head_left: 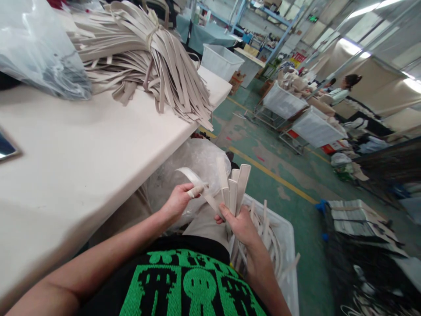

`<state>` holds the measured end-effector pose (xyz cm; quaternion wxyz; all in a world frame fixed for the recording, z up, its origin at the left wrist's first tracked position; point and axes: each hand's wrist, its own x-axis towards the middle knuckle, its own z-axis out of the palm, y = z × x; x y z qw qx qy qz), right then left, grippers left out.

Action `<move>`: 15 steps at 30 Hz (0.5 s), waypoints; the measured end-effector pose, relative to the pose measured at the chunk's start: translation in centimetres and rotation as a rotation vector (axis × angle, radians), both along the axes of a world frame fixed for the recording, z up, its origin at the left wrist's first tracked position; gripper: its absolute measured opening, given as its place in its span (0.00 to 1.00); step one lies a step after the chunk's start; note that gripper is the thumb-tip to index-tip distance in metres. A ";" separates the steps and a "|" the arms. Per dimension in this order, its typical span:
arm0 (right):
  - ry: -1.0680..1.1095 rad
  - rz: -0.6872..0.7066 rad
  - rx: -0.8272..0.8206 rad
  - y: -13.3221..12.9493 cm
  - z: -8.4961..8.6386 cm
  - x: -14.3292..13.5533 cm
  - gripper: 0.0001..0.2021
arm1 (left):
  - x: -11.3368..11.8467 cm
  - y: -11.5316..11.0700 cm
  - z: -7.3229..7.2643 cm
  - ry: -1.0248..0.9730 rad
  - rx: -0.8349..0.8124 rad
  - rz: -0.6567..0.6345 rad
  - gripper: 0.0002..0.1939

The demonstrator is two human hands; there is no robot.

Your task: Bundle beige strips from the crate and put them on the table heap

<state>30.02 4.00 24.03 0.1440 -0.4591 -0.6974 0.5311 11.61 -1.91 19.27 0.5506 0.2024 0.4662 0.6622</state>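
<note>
My left hand [180, 198] is closed on a pale fabric strap [196, 179], pinching it between thumb and fingers; a light wrap covers one fingertip. The strap runs down toward my right hand [237, 219]. Several beige straps [233, 193] are gripped together in the right hand, their stitched ends fanned upward. Directly below that hand stands a white plastic bin [289, 245] with more loose straps inside. A clear plastic bag [200, 153] lies behind both hands, beside the table.
On the white table [82, 175] at left lie a tied bundle of beige straps [158, 48] and a filled plastic bag [39, 52]. Loaded carts [284, 103] stand across the green floor, with a person [340, 94] beyond. Stacked strips [362, 224] lie at right.
</note>
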 end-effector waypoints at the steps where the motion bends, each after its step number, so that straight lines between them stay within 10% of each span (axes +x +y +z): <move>1: 0.003 0.002 0.015 -0.1 0.0 -0.3 0.28 | 0.3 -0.1 0.0 -0.016 0.006 -0.033 0.19; 15: 0.028 0.036 -0.067 0.3 -1.3 0.3 0.26 | -0.7 0.1 -0.3 -0.112 -0.030 -0.039 0.15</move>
